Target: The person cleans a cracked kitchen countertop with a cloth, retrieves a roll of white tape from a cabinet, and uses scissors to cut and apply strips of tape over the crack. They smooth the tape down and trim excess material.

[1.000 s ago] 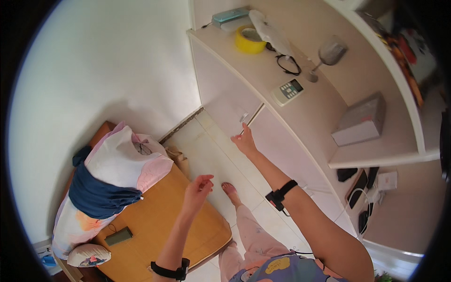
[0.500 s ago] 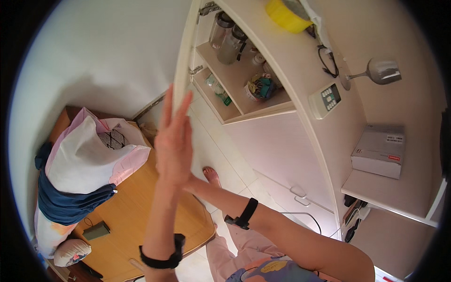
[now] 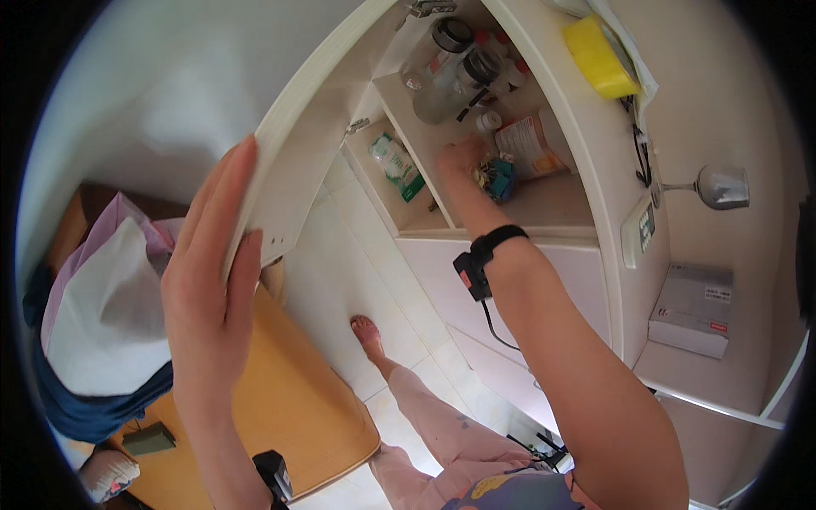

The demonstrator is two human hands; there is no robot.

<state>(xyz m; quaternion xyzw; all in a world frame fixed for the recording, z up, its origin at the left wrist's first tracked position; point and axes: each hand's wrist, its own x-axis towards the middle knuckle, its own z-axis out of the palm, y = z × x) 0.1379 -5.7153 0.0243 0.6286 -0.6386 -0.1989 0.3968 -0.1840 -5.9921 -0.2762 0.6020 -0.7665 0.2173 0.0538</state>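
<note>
Flat-palmed, left hand (image 3: 212, 280) braces one white cabinet door (image 3: 297, 161); right hand (image 3: 463, 157) reaches in, fingers curled on a blue clip bundle (image 3: 495, 178), grasp unclear.

white cupboard door (image 3: 314, 127) open, blue packet (image 3: 500, 180) inside.

bottles (image 3: 459, 59) in cupboard, door (image 3: 297, 161) left, wineglass (image 3: 718, 187) right
</note>
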